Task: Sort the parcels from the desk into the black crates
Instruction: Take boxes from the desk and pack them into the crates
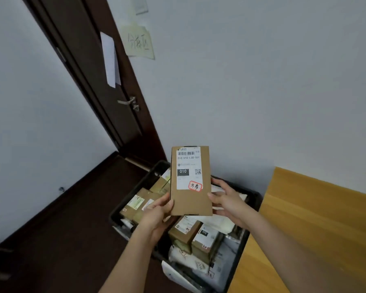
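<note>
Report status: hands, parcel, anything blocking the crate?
Left hand and right hand both grip the flat brown cardboard parcel, label facing the camera. Held above the black plastic crate, already full of parcels. Nothing blocking.

A flat brown cardboard parcel (191, 182) stands upright in the air above the black crate (253, 210), its white label with barcode, "010" and a red stamp facing up. The crate sits on the floor beside the wooden tabletop (317, 225), filled with brown boxes (185, 230) and white bags (190, 261).
</note>
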The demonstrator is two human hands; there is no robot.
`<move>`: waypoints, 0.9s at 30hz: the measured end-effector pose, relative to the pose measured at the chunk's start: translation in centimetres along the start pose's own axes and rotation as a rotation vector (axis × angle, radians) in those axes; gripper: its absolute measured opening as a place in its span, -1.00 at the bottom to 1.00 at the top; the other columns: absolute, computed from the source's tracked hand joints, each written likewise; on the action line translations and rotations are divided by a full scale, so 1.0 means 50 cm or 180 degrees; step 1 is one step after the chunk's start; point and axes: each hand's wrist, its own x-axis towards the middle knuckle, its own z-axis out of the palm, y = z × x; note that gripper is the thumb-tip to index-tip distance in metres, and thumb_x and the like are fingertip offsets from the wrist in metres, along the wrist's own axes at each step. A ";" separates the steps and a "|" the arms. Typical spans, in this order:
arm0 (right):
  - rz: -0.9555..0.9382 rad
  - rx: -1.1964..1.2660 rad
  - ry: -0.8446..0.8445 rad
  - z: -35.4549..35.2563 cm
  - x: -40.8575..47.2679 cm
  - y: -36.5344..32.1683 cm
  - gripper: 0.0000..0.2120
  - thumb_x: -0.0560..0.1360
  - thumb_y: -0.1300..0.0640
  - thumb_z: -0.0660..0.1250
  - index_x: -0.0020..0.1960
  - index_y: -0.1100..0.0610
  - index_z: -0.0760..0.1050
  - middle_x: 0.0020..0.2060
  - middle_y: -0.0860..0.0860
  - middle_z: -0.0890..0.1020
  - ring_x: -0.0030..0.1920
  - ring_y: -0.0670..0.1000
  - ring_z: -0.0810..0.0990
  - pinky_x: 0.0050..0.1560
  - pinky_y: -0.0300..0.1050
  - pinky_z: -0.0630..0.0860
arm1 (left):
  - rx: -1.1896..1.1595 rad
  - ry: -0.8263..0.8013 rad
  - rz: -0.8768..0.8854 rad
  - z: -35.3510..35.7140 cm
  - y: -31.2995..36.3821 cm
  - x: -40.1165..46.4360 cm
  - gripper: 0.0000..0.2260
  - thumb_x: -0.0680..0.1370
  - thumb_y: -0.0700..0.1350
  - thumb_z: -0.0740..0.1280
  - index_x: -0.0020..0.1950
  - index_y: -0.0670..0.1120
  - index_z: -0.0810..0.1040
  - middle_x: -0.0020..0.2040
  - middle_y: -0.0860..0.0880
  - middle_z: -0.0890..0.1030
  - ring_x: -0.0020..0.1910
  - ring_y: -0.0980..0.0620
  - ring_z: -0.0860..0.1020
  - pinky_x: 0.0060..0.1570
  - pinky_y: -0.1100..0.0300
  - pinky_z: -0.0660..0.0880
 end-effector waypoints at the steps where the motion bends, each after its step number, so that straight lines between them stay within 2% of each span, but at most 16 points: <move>1: 0.0071 -0.0044 -0.0035 0.016 0.013 0.006 -0.53 0.58 0.28 0.33 0.36 -0.13 0.34 -0.09 -0.01 0.72 -0.01 0.03 0.68 -0.05 -0.01 0.61 | -0.0047 0.0024 -0.0040 -0.015 -0.003 0.005 -0.69 0.58 -0.32 0.30 0.26 -0.03 0.56 -0.10 0.01 0.71 -0.11 0.04 0.62 -0.29 0.19 0.52; 4: 0.0203 -0.0105 -0.0118 0.065 0.052 0.020 -0.50 0.59 0.29 0.32 0.42 -0.09 0.32 0.03 0.06 0.68 0.04 0.06 0.66 -0.05 -0.01 0.61 | -0.0196 0.0087 -0.0126 -0.066 -0.009 0.022 -0.69 0.60 -0.33 0.27 0.25 -0.02 0.57 -0.09 0.01 0.71 -0.11 0.04 0.61 -0.35 0.22 0.56; 7: 0.0312 -0.0188 -0.0167 0.118 0.097 0.034 -0.51 0.59 0.28 0.32 0.43 -0.07 0.34 0.05 0.10 0.66 0.10 0.10 0.64 0.11 0.12 0.59 | -0.0184 0.0159 -0.0191 -0.128 -0.002 0.059 -0.65 0.59 -0.29 0.30 0.34 -0.03 0.55 0.06 0.00 0.67 -0.06 0.05 0.58 -0.19 0.17 0.46; 10: 0.0367 -0.0247 -0.0144 0.190 0.141 0.047 -0.48 0.60 0.26 0.31 0.48 -0.06 0.28 0.07 0.10 0.67 0.10 0.09 0.65 -0.04 0.01 0.62 | -0.0188 0.0190 -0.0230 -0.201 0.011 0.101 -0.68 0.59 -0.27 0.32 0.31 -0.02 0.56 -0.01 0.02 0.68 -0.10 0.06 0.58 -0.13 0.17 0.43; 13: 0.0482 -0.0277 -0.0076 0.294 0.185 0.076 -0.48 0.62 0.25 0.27 0.51 -0.05 0.24 0.18 0.08 0.64 0.10 0.08 0.65 -0.09 -0.03 0.61 | -0.0095 0.0269 -0.0196 -0.296 0.035 0.141 -0.69 0.59 -0.27 0.33 0.30 -0.04 0.58 -0.05 0.02 0.69 -0.13 0.06 0.57 -0.09 0.18 0.44; 16: 0.0548 -0.0372 -0.0076 0.418 0.224 0.106 -0.46 0.63 0.23 0.25 0.55 -0.04 0.20 0.22 0.04 0.61 0.08 0.07 0.66 -0.04 0.02 0.63 | 0.0004 0.0367 -0.0164 -0.411 0.058 0.170 -0.70 0.62 -0.26 0.30 0.32 -0.05 0.57 0.12 -0.06 0.65 -0.22 0.11 0.54 -0.22 0.23 0.49; 17: 0.0557 -0.0408 -0.0050 0.459 0.237 0.112 -0.45 0.64 0.22 0.25 0.56 -0.06 0.18 0.21 0.03 0.61 0.07 0.05 0.66 -0.03 0.02 0.64 | 0.0023 0.0353 -0.0168 -0.451 0.067 0.179 -0.69 0.63 -0.26 0.27 0.33 -0.04 0.56 0.14 -0.07 0.64 -0.20 0.10 0.54 -0.18 0.20 0.51; 20: 0.0495 -0.0553 0.0099 0.557 0.259 0.119 -0.48 0.65 0.18 0.23 0.54 -0.08 0.20 0.13 0.00 0.63 0.07 0.03 0.65 -0.03 0.01 0.65 | 0.0080 0.0200 -0.0315 -0.552 0.095 0.205 -0.65 0.65 -0.28 0.18 0.36 0.01 0.53 -0.01 -0.03 0.67 -0.07 0.03 0.52 0.04 0.07 0.49; 24: 0.0349 -0.0648 0.0402 0.595 0.277 0.113 -0.61 0.65 0.06 0.23 0.46 -0.01 0.32 0.20 0.03 0.57 0.10 0.05 0.62 -0.13 -0.07 0.62 | 0.0117 -0.0152 -0.0568 -0.600 0.129 0.245 -0.66 0.65 -0.28 0.18 0.33 0.05 0.53 0.10 -0.03 0.67 0.08 -0.03 0.55 0.05 0.05 0.55; 27: 0.0212 -0.0763 0.0635 0.578 0.282 0.104 -0.67 0.67 0.04 0.17 0.42 -0.04 0.30 0.26 0.02 0.49 0.04 -0.02 0.58 -0.18 -0.10 0.60 | 0.0059 -0.0431 -0.0691 -0.586 0.134 0.270 -0.68 0.63 -0.25 0.23 0.32 0.03 0.53 0.09 -0.02 0.64 0.11 -0.04 0.55 0.05 0.06 0.52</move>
